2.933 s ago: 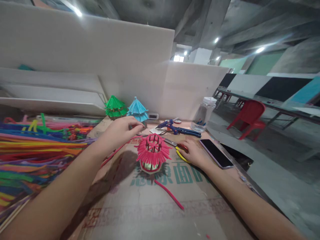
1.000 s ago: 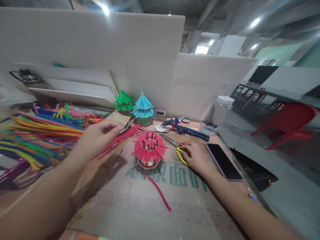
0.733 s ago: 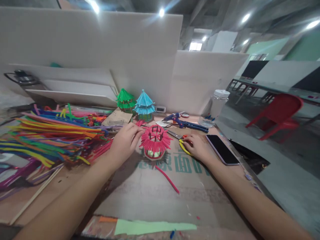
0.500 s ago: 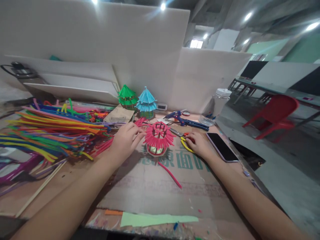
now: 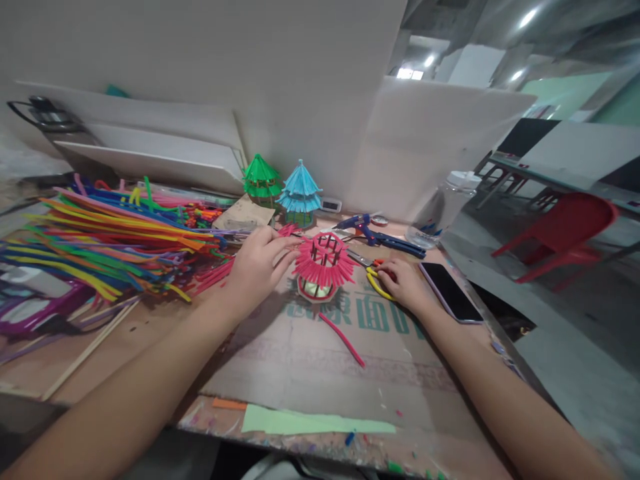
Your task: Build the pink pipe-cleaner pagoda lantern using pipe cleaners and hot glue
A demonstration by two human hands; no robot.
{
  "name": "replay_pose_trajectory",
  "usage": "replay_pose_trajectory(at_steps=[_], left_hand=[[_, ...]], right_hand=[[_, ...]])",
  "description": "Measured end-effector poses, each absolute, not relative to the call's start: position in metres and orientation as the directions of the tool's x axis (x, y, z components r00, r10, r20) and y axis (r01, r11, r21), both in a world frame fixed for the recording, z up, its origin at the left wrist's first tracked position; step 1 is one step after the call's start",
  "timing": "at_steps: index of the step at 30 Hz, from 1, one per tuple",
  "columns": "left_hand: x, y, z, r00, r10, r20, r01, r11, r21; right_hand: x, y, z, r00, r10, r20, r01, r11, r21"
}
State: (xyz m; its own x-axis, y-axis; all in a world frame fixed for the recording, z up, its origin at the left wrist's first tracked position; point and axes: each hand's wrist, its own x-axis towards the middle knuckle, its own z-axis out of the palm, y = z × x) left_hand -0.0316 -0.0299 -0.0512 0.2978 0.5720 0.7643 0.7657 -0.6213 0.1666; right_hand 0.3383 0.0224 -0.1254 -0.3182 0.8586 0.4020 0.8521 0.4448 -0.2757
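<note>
A small pink pavilion model [image 5: 325, 267] covered in fuzzy strips stands on the cardboard sheet [image 5: 300, 363], its top open to a ring of dark posts. My left hand [image 5: 263, 263] is at the model's left side, thumb and fingers apart, the tips close to the pink fringe; whether they touch it I cannot tell. My right hand [image 5: 403, 280] has its fingers curled on the yellow and orange handles of scissors [image 5: 379, 283], which lie with blades toward the model. One loose red pipe cleaner [image 5: 343, 340] lies in front of the model.
Bundles of coloured pipe cleaners [image 5: 115, 233] fill the left side. Behind stand a green pavilion [image 5: 261, 177] and a blue one [image 5: 300, 193]. A glue gun [image 5: 360, 225], a clear bottle [image 5: 443, 207] and a phone [image 5: 451, 293] lie or stand to the right.
The camera view has shifted slightly, moving everything a little right and up in the picture. Both hands keep about the same places by the model and the scissors.
</note>
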Motion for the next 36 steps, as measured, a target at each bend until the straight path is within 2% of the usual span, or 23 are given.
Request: replay_pose_trajectory(at_steps=[9, 13, 16, 19, 24, 28, 31, 33, 35, 36], left_hand=[[-0.011, -0.008, -0.031, 0.535, 0.474, 0.700, 0.686, -0.727, -0.032], [-0.012, -0.003, -0.034, 0.525, 0.394, 0.755, 0.656, -0.752, -0.063], [-0.017, -0.001, -0.041, 0.481, 0.373, 0.793, 0.628, -0.778, -0.014], [-0.022, 0.001, -0.044, 0.429, 0.414, 0.803, 0.636, -0.770, 0.057], [-0.032, 0.004, -0.012, 0.369, 0.478, 0.797, 0.651, -0.745, 0.146], [-0.044, 0.007, 0.034, 0.134, 0.540, 0.831, 0.711, -0.636, 0.299], [-0.049, 0.010, 0.047, 0.026, 0.572, 0.820, 0.672, -0.618, 0.409], [-0.048, 0.010, 0.039, 0.197, 0.678, 0.708, 0.643, -0.635, 0.429], [-0.045, 0.007, 0.022, 0.490, 0.730, 0.477, 0.629, -0.675, 0.387], [-0.044, 0.004, 0.013, 0.570, 0.725, 0.386, 0.626, -0.688, 0.367]], right_hand=[[0.337, 0.023, -0.125, -0.319, 0.854, 0.410, 0.855, 0.446, -0.264], [0.337, 0.021, -0.125, -0.307, 0.857, 0.413, 0.860, 0.436, -0.265], [0.336, 0.020, -0.124, -0.306, 0.860, 0.408, 0.861, 0.433, -0.267], [0.336, 0.019, -0.122, -0.307, 0.864, 0.399, 0.859, 0.432, -0.274], [0.335, 0.018, -0.121, -0.299, 0.872, 0.388, 0.859, 0.423, -0.290], [0.334, 0.017, -0.121, -0.287, 0.875, 0.389, 0.855, 0.417, -0.307], [0.335, 0.016, -0.121, -0.287, 0.875, 0.389, 0.852, 0.419, -0.314], [0.336, 0.017, -0.121, -0.288, 0.875, 0.388, 0.851, 0.420, -0.316], [0.337, 0.017, -0.122, -0.289, 0.876, 0.386, 0.850, 0.420, -0.317], [0.337, 0.017, -0.122, -0.289, 0.877, 0.385, 0.850, 0.420, -0.318]])
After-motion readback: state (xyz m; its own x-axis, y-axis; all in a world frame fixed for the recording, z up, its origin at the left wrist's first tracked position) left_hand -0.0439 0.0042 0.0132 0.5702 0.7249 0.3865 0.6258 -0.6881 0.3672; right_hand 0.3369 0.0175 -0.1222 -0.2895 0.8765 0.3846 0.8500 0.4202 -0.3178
